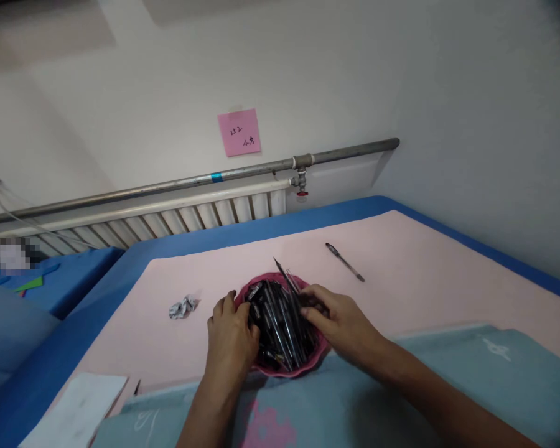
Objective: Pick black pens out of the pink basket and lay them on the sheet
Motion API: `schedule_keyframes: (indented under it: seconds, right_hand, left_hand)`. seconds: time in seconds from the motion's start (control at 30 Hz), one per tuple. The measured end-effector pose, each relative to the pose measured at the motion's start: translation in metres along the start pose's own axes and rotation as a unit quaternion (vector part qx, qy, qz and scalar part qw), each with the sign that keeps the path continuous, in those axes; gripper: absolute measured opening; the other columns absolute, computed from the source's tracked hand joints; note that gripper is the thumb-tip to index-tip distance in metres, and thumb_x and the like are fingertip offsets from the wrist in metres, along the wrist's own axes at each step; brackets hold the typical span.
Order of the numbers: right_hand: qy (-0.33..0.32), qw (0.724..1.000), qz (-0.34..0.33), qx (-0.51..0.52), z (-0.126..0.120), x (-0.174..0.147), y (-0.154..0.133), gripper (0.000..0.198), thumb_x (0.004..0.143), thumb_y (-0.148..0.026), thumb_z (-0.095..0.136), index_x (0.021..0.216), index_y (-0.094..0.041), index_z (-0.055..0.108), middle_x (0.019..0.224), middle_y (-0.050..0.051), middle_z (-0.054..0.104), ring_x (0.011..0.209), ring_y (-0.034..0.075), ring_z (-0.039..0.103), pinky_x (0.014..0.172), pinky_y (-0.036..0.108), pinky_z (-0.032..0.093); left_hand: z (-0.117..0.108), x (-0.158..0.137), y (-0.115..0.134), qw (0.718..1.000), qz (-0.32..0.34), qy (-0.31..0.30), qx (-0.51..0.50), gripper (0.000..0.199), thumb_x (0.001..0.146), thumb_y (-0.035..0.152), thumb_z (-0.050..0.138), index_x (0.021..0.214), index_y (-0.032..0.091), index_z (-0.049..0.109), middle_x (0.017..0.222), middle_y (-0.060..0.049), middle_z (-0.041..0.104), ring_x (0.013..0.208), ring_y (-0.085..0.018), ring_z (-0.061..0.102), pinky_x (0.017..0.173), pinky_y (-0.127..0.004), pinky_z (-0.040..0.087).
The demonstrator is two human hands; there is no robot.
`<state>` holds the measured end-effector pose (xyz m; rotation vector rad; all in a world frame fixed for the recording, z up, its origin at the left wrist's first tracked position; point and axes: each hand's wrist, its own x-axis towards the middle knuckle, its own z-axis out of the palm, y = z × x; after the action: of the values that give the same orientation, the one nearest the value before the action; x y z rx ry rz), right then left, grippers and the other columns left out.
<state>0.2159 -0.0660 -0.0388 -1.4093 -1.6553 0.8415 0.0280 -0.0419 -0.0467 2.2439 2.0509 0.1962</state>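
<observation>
The pink bowl [321, 350], packed with black and clear-barrelled pens [280, 323], sits on a pale pink sheet [424, 267] over a blue counter [345, 208]. The left hand [232, 333] is curled over the bowl's left rim, its thumb by the pens; how firmly it grips is not clear. The right hand [333, 314] is at the right rim, fingers bent inward beside an upward-jutting pen [282, 272]; whether they pinch it I cannot tell.

For good handling, the left hand would best keep the bowl steady by its rim while the right takes pens singly by the barrel, clear of the points. The pens lie tightly crossed, so drawing one out along its length should disturb its neighbours least.

Beyond the bowl to the right lies a loose capped pen [345, 262], well apart; to the bowl's left is a crumpled scrap [183, 307], and farther left, on the nearer side, white paper [77, 407]. A teal cloth [448, 367] spans the bowl's near side. Beyond the bowl, past the counter, are a radiator [205, 214], a metal pipe [168, 190] and a wall bearing a pink note [239, 132].
</observation>
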Motion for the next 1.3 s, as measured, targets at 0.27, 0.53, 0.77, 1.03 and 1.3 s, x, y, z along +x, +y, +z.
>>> schedule_keyframes:
  seconds: [0.27,0.53,0.77,1.03,1.3]
  right_hand:
    - [-0.010,1.000,-0.001,0.005,-0.001,-0.001,-0.002,0.017,0.078,-0.017,0.045,0.090,-0.018,0.057,0.076,0.001,0.066,0.071,0.016,0.061,0.064,0.028,0.046]
    - [-0.009,1.000,-0.011,-0.003,-0.002,-0.001,-0.002,0.017,0.078,-0.017,0.045,0.089,-0.018,0.058,0.079,0.001,0.066,0.072,0.015,0.061,0.065,0.027,0.046]
    - [-0.028,0.998,-0.038,-0.044,-0.001,-0.004,-0.003,0.021,0.078,-0.017,0.046,0.093,-0.020,0.060,0.082,0.001,0.066,0.073,0.015,0.060,0.066,0.026,0.046]
    - [-0.068,0.975,-0.152,-0.149,0.004,-0.009,0.002,0.023,0.081,-0.014,0.045,0.096,-0.020,0.062,0.086,0.003,0.065,0.080,0.016,0.059,0.073,0.029,0.045]
    - [-0.046,0.980,-0.130,-0.141,0.003,-0.006,0.003,0.023,0.080,-0.013,0.046,0.095,-0.021,0.061,0.088,0.002,0.066,0.081,0.016,0.061,0.073,0.028,0.046]
  left_hand:
    - [0.003,0.000,-0.007,0.999,0.043,0.003,-0.020,0.037,0.073,0.023,0.050,0.107,0.018,0.062,0.133,-0.016,0.042,0.119,-0.033,0.038,0.091,-0.045,0.037]
    - [0.011,0.006,-0.018,0.992,0.076,0.057,-0.080,0.029,0.081,0.027,0.046,0.099,0.017,0.067,0.125,-0.016,0.050,0.112,-0.029,0.047,0.094,-0.042,0.037]
    - [-0.008,0.008,-0.026,0.909,-0.003,0.101,-0.404,0.028,0.080,0.038,0.047,0.086,0.018,0.065,0.092,-0.008,0.066,0.088,-0.022,0.059,0.083,-0.039,0.046]
    - [-0.025,0.006,-0.024,0.641,-0.174,0.012,-0.748,0.027,0.064,0.034,0.069,0.078,0.013,0.061,0.069,-0.005,0.068,0.064,-0.015,0.065,0.057,-0.025,0.050]
    - [-0.020,0.008,-0.025,0.680,-0.143,0.033,-0.718,0.030,0.064,0.039,0.067,0.078,0.013,0.062,0.070,-0.005,0.068,0.065,-0.016,0.064,0.057,-0.027,0.049]
